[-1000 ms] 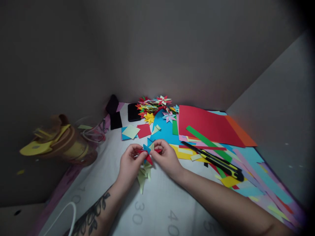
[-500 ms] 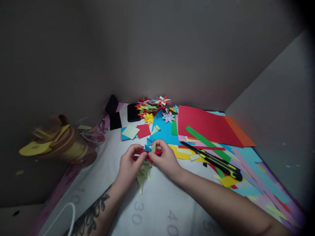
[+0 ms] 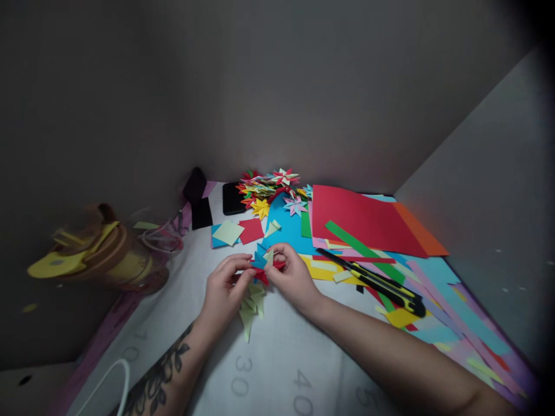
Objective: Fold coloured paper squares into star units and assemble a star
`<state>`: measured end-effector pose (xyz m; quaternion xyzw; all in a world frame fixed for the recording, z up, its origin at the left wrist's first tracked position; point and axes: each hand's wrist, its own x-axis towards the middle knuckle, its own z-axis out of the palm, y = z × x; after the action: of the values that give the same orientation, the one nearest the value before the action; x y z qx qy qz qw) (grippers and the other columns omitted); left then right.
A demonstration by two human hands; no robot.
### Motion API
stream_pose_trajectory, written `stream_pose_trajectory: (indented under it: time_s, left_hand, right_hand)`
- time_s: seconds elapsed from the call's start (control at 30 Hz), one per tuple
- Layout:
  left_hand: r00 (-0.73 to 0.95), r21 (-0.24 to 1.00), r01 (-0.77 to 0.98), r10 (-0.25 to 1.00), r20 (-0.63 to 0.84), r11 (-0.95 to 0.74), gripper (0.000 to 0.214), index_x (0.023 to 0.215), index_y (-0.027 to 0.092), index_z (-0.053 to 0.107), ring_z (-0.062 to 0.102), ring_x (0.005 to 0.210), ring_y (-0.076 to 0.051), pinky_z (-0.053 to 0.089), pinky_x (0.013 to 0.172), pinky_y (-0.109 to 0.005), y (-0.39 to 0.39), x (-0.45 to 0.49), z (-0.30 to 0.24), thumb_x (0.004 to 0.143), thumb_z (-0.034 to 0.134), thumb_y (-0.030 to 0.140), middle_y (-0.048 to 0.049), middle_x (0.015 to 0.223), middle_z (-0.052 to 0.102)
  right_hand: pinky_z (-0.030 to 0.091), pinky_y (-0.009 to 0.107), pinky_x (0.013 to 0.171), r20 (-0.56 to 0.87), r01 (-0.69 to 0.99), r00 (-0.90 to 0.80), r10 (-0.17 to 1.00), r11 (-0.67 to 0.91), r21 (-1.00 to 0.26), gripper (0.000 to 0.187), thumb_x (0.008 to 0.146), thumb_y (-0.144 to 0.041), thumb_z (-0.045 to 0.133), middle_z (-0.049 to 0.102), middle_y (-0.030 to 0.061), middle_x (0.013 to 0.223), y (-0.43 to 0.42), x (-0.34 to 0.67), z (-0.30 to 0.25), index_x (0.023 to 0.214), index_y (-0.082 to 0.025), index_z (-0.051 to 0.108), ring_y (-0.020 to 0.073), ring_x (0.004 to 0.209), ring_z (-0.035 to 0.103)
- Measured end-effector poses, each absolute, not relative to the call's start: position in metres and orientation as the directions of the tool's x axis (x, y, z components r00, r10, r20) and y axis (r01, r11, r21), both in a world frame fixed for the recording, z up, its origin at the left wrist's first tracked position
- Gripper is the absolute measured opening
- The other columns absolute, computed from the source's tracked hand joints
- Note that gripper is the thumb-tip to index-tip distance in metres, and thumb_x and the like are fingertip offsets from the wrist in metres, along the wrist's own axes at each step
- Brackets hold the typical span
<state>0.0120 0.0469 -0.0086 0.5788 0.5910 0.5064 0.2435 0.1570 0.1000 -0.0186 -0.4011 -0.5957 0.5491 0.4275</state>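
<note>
Between my two hands is a folded paper star [image 3: 261,263] with blue and red points. My left hand [image 3: 225,283] is closed, thumb and fingers pinching its left side. My right hand [image 3: 291,276] pinches its right side, with a pale green folded paper piece [image 3: 269,256] at the thumb and fingertips. Under the star, several pale green folded pieces [image 3: 249,309] lie on the white sheet [image 3: 269,370]. Another pale green folded piece [image 3: 273,227] lies just beyond the hands.
Paper squares [image 3: 229,233] lie behind my left hand, near a black phone [image 3: 233,199]. Finished paper stars [image 3: 277,188] are heaped at the back. To the right are red sheets [image 3: 359,222], paper strips and a yellow-black utility knife [image 3: 377,283]. A lidded jar [image 3: 130,263] stands at left.
My left fingers have shifted slightly left on the star, so more of its blue and red points show. The right hand keeps its pinch. The whole view has moved a little.
</note>
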Motion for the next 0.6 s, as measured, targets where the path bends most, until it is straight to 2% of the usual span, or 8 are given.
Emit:
stream_pose_trajectory:
  time_s: [0.2, 0.33, 0.43, 0.5, 0.6]
  left_hand:
    - [-0.147, 0.819, 0.531, 0.928, 0.341, -0.217, 0.011, 0.083, 0.02, 0.065, 0.059, 0.098, -0.021, 0.052, 0.068, -0.026, 0.048, 0.006, -0.009, 0.08, 0.055, 0.023, -0.0095, 0.105, 0.063]
    - [0.007, 0.701, 0.633, 0.909, 0.417, -0.327, 0.019, 0.093, 0.023, 0.064, 0.057, 0.102, -0.019, 0.048, 0.083, -0.03, 0.05, -0.002, -0.01, 0.081, 0.051, 0.018, -0.0085, 0.11, 0.06]
    - [0.097, 0.626, 0.694, 0.908, 0.408, -0.355, 0.018, 0.088, 0.023, 0.064, 0.054, 0.104, -0.02, 0.045, 0.087, -0.032, 0.051, -0.006, -0.009, 0.081, 0.049, 0.016, -0.0083, 0.112, 0.058]
    - [0.11, 0.623, 0.699, 0.914, 0.391, -0.351, 0.015, 0.083, 0.022, 0.063, 0.053, 0.103, -0.02, 0.044, 0.087, -0.033, 0.051, -0.007, -0.007, 0.081, 0.048, 0.017, -0.0086, 0.111, 0.056]
    - [0.093, 0.683, 0.646, 0.923, 0.373, -0.341, 0.012, 0.078, 0.02, 0.058, 0.054, 0.099, -0.019, 0.044, 0.086, -0.032, 0.051, -0.004, -0.005, 0.082, 0.047, 0.017, -0.0085, 0.103, 0.056]
  right_hand:
    - [0.043, 0.021, 0.054, 0.076, 0.008, -0.301, 0.951, 0.083, -0.997, 0.019, 0.074, -0.024, 0.054, 0.053, -0.0048, 0.065, 0.102, 0.157, -0.019, 0.092, -0.02, 0.048, 0.011, 0.059, 0.053]
    - [0.043, 0.02, 0.053, 0.063, -0.013, -0.316, 0.947, 0.062, -0.998, 0.019, 0.074, -0.023, 0.054, 0.054, -0.0046, 0.067, 0.102, 0.158, -0.019, 0.092, -0.02, 0.047, 0.0108, 0.058, 0.054]
    - [0.043, 0.021, 0.053, 0.054, -0.01, -0.33, 0.942, 0.054, -0.998, 0.02, 0.073, -0.023, 0.054, 0.055, -0.0044, 0.067, 0.102, 0.158, -0.02, 0.092, -0.02, 0.047, 0.0106, 0.056, 0.053]
    - [0.043, 0.021, 0.053, 0.064, 0.001, -0.328, 0.943, 0.068, -0.998, 0.021, 0.073, -0.023, 0.054, 0.056, -0.0038, 0.068, 0.103, 0.158, -0.021, 0.093, -0.02, 0.047, 0.0109, 0.057, 0.053]
    - [0.044, 0.021, 0.056, 0.091, 0.021, -0.321, 0.943, 0.103, -0.995, 0.021, 0.072, -0.023, 0.054, 0.057, -0.0031, 0.069, 0.102, 0.158, -0.021, 0.093, -0.02, 0.048, 0.0117, 0.061, 0.055]
